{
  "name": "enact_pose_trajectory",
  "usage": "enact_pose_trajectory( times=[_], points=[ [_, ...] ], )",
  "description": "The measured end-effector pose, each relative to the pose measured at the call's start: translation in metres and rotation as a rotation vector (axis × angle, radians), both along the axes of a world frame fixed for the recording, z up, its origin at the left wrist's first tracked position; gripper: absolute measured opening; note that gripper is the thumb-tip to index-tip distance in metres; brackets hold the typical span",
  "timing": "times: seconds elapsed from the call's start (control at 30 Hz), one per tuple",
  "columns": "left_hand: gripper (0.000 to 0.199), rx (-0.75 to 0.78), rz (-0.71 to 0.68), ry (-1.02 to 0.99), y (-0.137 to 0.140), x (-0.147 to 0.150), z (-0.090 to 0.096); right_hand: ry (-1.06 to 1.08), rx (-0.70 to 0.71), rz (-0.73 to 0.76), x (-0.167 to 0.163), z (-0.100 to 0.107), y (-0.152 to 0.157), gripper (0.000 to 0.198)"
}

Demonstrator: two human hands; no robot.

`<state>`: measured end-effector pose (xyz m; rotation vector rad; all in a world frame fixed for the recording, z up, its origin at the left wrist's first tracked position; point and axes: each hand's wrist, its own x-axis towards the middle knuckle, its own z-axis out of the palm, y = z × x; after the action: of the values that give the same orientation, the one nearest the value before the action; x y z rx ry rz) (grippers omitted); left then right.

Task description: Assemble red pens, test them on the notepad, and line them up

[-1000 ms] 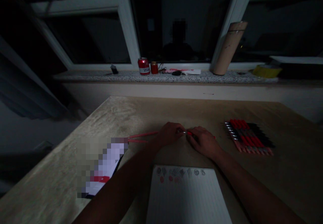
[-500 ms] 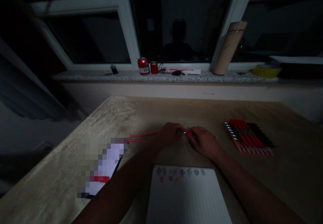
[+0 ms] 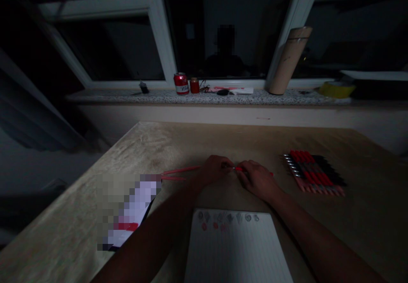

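Note:
Above the notepad, my right hand (image 3: 256, 177) is closed around a red pen (image 3: 239, 169), which lies nearly level. A short silvery end of the pen points left toward my left hand (image 3: 216, 167). My left fingers are pinched together at that silvery end; what exactly sits between them is too dark and small to make out. Two slim pink pens (image 3: 174, 178) lie left of my left hand, one partly behind it. The lined notepad (image 3: 237, 253) lies below both hands, with grey and red scribbled marks along its top.
Several red and black pens (image 3: 314, 170) lie side by side on the right of the table (image 3: 178, 140). A blurred-out phone (image 3: 137, 210) rests at left. On the windowsill (image 3: 159, 97) stand a red can (image 3: 181, 84), a small red jar (image 3: 194, 85) and a tall wood-coloured flask (image 3: 290, 60).
Both hands stay almost in place around the pen. Slightly less of the silvery end shows between them.

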<state>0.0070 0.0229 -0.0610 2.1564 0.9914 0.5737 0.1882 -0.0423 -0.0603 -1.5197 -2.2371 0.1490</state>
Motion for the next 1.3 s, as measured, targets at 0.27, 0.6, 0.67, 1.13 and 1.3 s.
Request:
enact_pose_trajectory(
  times=[0.27, 0.6, 0.67, 1.13, 1.3],
  points=[
    [0.021, -0.005, 0.023, 0.018, -0.002, 0.002, 0.002, 0.002, -0.042, -0.011, 0.0, -0.002, 0.001, 0.022],
    [0.021, 0.022, 0.009, 0.019, -0.001, 0.001, -0.001, 0.077, -0.054, -0.009, 0.002, -0.006, 0.001, 0.025],
    [0.021, 0.03, 0.001, 0.025, -0.001, 0.001, -0.002, 0.095, -0.037, -0.001, 0.003, -0.009, 0.002, 0.032],
    [0.022, 0.046, 0.003, 0.063, 0.0, -0.002, 0.003, 0.155, 0.008, 0.076, 0.008, -0.008, 0.005, 0.012],
    [0.022, 0.049, 0.003, 0.072, 0.0, -0.001, 0.004, 0.182, 0.012, 0.091, 0.008, -0.01, 0.006, 0.015]
  ],
)
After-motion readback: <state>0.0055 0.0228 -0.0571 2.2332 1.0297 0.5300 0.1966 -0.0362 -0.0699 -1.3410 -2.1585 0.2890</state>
